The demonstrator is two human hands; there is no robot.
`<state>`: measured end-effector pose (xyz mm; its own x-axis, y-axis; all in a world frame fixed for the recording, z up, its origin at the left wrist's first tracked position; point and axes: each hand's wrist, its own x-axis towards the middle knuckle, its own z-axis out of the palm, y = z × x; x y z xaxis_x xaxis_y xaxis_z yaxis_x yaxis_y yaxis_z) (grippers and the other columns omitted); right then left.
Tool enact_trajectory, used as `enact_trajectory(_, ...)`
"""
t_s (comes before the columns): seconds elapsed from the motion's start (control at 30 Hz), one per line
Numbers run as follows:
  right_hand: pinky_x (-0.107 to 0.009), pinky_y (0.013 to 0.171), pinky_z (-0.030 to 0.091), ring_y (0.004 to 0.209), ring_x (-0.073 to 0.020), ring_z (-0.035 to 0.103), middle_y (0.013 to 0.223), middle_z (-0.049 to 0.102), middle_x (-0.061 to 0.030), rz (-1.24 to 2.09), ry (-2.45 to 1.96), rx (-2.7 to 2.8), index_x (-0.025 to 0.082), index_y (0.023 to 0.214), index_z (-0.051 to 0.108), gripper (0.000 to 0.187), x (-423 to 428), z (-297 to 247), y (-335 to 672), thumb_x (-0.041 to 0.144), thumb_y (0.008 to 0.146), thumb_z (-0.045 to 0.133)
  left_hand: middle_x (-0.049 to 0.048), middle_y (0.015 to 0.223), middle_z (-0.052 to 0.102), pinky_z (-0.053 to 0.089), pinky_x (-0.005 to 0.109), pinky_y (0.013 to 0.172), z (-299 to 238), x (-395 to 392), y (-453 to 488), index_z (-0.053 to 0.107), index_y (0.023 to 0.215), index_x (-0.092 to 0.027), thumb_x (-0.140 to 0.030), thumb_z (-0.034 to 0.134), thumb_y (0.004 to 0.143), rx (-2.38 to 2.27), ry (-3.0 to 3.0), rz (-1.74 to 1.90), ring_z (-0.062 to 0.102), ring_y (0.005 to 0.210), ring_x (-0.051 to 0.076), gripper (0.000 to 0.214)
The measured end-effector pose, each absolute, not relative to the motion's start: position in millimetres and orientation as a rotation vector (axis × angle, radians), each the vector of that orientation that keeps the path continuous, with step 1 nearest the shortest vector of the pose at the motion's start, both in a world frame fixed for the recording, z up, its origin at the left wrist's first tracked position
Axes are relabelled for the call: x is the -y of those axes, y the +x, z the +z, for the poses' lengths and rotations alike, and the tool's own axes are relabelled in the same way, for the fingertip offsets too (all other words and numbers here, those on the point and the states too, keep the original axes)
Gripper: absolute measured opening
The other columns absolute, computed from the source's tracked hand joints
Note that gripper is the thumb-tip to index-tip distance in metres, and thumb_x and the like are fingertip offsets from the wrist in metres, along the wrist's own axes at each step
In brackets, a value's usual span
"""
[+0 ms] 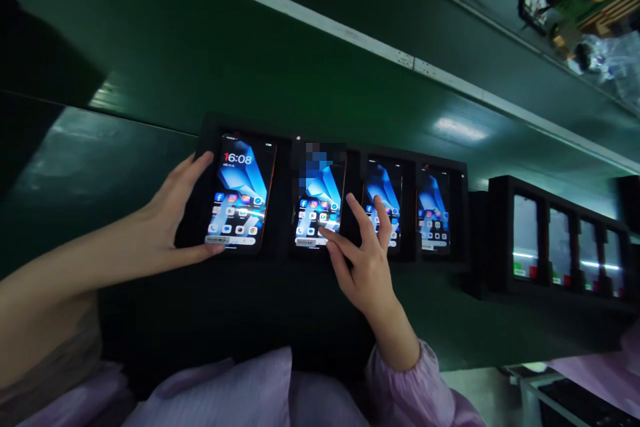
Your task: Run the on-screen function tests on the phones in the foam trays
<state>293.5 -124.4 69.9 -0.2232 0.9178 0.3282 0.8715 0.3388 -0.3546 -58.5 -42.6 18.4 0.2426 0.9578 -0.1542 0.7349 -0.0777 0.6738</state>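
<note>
A black tray (pixel 283 213) holds several lit smartphones in a row. My left hand (pixel 155 220) is at the tray's left end, fingers and thumb spread wide. Its thumb tip touches the lower left corner of the leftmost phone (pixel 243 177), which shows 16:08, and a fingertip lies near its upper left edge. Over the second phone (pixel 325 180), my right hand (pixel 367 263) has its fingers apart, with a fingertip at the lower right of the screen. Its other fingers partly cover the third phone (pixel 383 180). The rightmost phone (pixel 434 203) is uncovered.
A second black tray (pixel 500 233) with several pale-screened devices stands to the right on the green table (pixel 240 53). A pale strip (pixel 300 10) crosses the tabletop. Clear plastic wrapping (pixel 617 63) lies at the upper right. Another person's purple sleeve (pixel 600 373) shows at lower right.
</note>
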Motion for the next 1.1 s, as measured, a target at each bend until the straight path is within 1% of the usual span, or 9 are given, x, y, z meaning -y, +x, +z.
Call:
enact_trajectory(0.07,-0.066,0.125,0.043,0.167,-0.0372,0.025,0.161,0.057,-0.0078,0.104,-1.553,2.086,0.029,0.115,0.081,0.029,123.6,66.4,291.0,0.021,0.104,0.056,0.0129,0.18,0.019,0.031,0.08,0.13,9.3,43.6,-66.3,0.01,0.171,-0.033,-0.096,0.074,0.057,-1.506,1.971,0.294,0.024,0.166,0.049,0.145)
enact_trajectory(0.17,-0.059,0.125,0.046,0.163,-0.0328,0.035,0.157,0.06,-0.0077,0.11,-1.502,1.994,0.028,0.119,0.079,0.032,122.3,67.5,291.0,0.019,0.105,0.051,0.0091,0.182,0.014,0.033,0.081,0.129,5.3,44.4,-66.0,-0.003,0.17,-0.039,-0.098,0.065,0.064,-1.55,1.98,0.188,0.018,0.168,0.046,0.14)
enact_trajectory(0.27,-0.054,0.12,0.051,0.153,-0.0298,0.05,0.152,0.064,-0.009,0.139,-1.512,1.904,0.026,0.123,0.077,0.034,121.0,72.4,292.6,0.02,0.107,0.047,0.0116,0.179,0.021,0.034,0.081,0.128,11.3,46.1,-49.6,0.003,0.171,-0.037,-0.106,0.059,0.058,-1.617,1.947,0.3,0.026,0.165,0.048,0.143)
enact_trajectory(0.37,-0.054,0.118,0.052,0.15,-0.0291,0.054,0.147,0.067,-0.0091,0.15,-1.511,1.894,0.025,0.122,0.076,0.033,119.9,74.6,290.1,0.021,0.107,0.047,0.0137,0.174,0.031,0.031,0.083,0.129,18.0,48.8,-31.2,0.016,0.171,-0.033,-0.11,0.052,0.055,-1.692,1.914,0.517,0.031,0.162,0.051,0.143)
enact_trajectory(0.57,-0.055,0.121,0.05,0.155,-0.0303,0.046,0.152,0.062,-0.0089,0.141,-1.556,1.957,0.027,0.126,0.073,0.03,119.6,70.9,278.7,0.024,0.107,0.049,0.0167,0.176,0.027,0.025,0.083,0.13,34.0,46.5,-19.8,0.028,0.168,-0.025,-0.109,0.064,0.041,-1.691,1.695,0.545,0.025,0.164,0.053,0.157)
enact_trajectory(0.7,-0.066,0.123,0.044,0.162,-0.0401,0.03,0.166,0.045,-0.0117,0.091,-1.637,2.084,0.028,0.138,0.068,0.035,119.7,67.8,272.0,0.033,0.106,0.055,0.0134,0.176,0.031,0.036,0.075,0.13,48.7,38.0,-13.3,0.017,0.17,-0.029,-0.105,0.073,0.037,-1.66,1.444,0.625,0.036,0.162,0.045,0.163)
enact_trajectory(0.77,-0.07,0.124,0.04,0.164,-0.043,0.025,0.169,0.043,-0.0109,0.083,-1.654,2.125,0.03,0.137,0.069,0.035,119.6,66.2,270.0,0.034,0.105,0.058,0.0154,0.173,0.037,0.038,0.076,0.129,52.0,34.9,-7.0,0.02,0.169,-0.026,-0.107,0.069,0.035,-1.715,1.384,0.646,0.042,0.158,0.045,0.165)
enact_trajectory(0.93,-0.07,0.125,0.04,0.163,-0.0404,0.029,0.162,0.051,-0.0114,0.068,-1.711,1.976,0.026,0.125,0.073,0.028,119.0,63.9,273.2,0.029,0.107,0.052,0.0262,0.17,0.036,0.025,0.08,0.133,49.0,38.2,8.6,0.036,0.164,-0.01,-0.116,0.051,0.034,-1.883,1.549,0.612,0.031,0.161,0.053,0.169)
enact_trajectory(1.1,-0.069,0.125,0.039,0.163,-0.0407,0.029,0.164,0.048,-0.0139,0.075,-1.702,2.005,0.025,0.134,0.069,0.033,120.0,65.7,275.6,0.031,0.107,0.051,0.0241,0.173,0.032,0.022,0.072,0.138,48.1,40.2,5.1,0.035,0.164,-0.009,-0.113,0.057,0.04,-1.832,1.575,0.693,0.029,0.164,0.049,0.163)
